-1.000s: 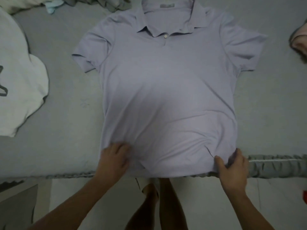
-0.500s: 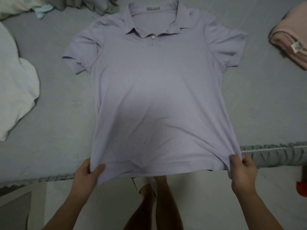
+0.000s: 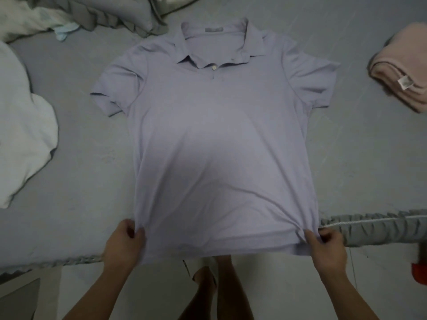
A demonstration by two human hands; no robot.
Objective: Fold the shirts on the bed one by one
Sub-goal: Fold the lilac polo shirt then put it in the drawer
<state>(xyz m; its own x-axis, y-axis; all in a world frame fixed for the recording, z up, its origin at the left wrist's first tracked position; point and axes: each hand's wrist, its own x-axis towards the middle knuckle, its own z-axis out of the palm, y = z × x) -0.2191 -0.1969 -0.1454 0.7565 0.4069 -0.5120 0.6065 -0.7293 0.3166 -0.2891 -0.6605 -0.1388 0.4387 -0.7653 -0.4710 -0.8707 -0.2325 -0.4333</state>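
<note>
The left hand (image 3: pixel 123 244) grasped the near left corner of the lilac polo shirt (image 3: pixel 219 146), with the thumb on top of the cloth and the fingers curled under the hem. The right hand (image 3: pixel 327 247) pinched the near right corner in the same way, and small wrinkles ran out from the cloth gathered at this grip. Between the two grips the hem hung just over the near edge of the bed (image 3: pixel 87 158), above the person's legs and the pale floor.

From the hands the shirt stretched away over the grey sheet, front side up. Its collar (image 3: pixel 215 45) with one white button lay at the far end from both grips, and the short sleeves were spread out to each side.

Beyond the left hand, well apart from it, a white garment (image 3: pixel 20 135) lay at the left border of the bed. Far ahead of that hand a grey crumpled cloth (image 3: pixel 120 15) rested near the collar. Beyond the right hand, far to the right, a folded pink garment (image 3: pixel 402 70) with a small label lay on the sheet. Just beside the right hand ran the ruffled grey trim (image 3: pixel 379 227) of the bed edge.
</note>
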